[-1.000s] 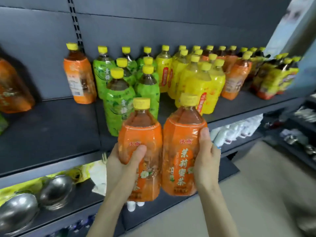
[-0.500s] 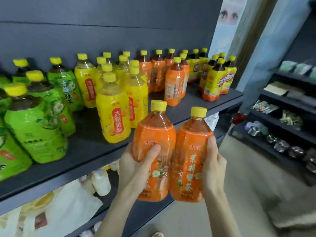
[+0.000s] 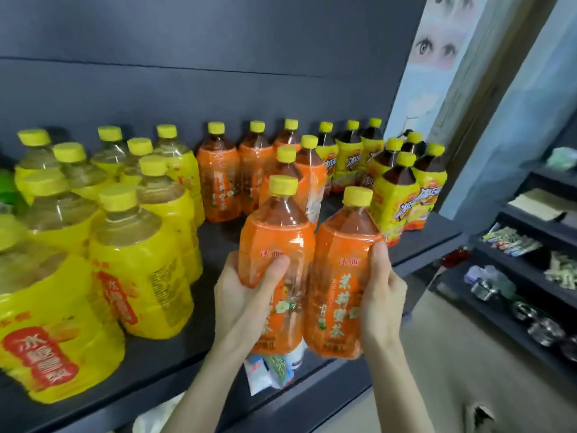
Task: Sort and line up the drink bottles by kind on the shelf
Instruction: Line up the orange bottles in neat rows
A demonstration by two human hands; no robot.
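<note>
Left grip wraps the left bottle; right grip wraps the right bottle. Both touch, upright, before the shelf edge. Hazard: insertion may topple the crowded orange row; one-handed holds may slip.

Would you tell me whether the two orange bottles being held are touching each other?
Touching: the head view shows the left orange bottle and right orange bottle pressed side to side, with no gap.
</note>
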